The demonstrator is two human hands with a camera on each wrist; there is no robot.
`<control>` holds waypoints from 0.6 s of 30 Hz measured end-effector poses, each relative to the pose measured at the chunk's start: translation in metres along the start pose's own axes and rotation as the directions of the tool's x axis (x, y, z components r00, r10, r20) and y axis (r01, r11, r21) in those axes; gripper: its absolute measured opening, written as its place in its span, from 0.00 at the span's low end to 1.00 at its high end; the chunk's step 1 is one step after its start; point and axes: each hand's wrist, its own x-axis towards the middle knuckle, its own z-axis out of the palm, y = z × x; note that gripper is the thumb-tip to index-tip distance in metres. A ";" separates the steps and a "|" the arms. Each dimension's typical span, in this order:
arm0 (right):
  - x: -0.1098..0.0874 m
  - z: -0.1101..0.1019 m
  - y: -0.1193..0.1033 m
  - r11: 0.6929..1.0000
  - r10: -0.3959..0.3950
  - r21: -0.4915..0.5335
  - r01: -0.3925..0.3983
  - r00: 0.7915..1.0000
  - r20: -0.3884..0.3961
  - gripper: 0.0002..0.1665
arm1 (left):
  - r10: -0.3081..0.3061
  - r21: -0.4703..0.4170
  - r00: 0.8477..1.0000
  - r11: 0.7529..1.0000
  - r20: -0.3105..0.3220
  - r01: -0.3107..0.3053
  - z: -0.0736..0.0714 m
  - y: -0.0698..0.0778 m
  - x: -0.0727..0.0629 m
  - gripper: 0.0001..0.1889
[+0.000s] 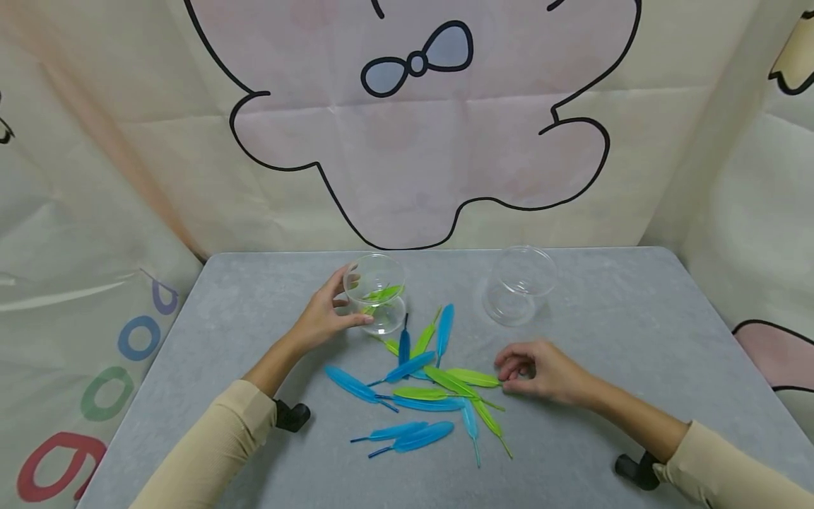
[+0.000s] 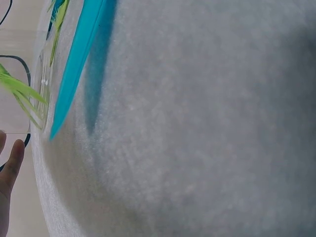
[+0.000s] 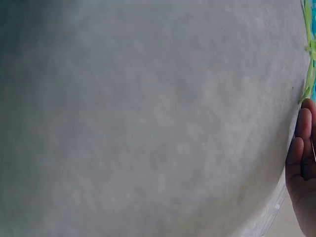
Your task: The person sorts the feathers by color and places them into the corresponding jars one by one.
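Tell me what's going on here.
A person's left grip holds a clear cup with green feathers inside. The right grip is at the end of a loose green feather; whether it touches it, I can't tell. Blue feathers and more green ones lie scattered on the table, and a second clear cup stands to the right.

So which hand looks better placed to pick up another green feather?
Probably the right hand: it is close beside a green feather's end, while the left hand holds a clear cup.
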 end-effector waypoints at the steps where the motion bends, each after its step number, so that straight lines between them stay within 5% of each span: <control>1: -0.001 0.001 0.000 1.000 -0.005 -0.019 0.005 1.000 -0.010 0.16 | 0.000 0.001 1.000 1.000 -0.001 0.000 0.000 0.000 0.000 0.52; 18: -0.005 0.011 0.003 0.983 -0.076 -0.174 0.058 0.992 -0.099 0.17 | -0.009 0.008 1.000 1.000 0.003 0.009 0.000 0.005 0.000 0.52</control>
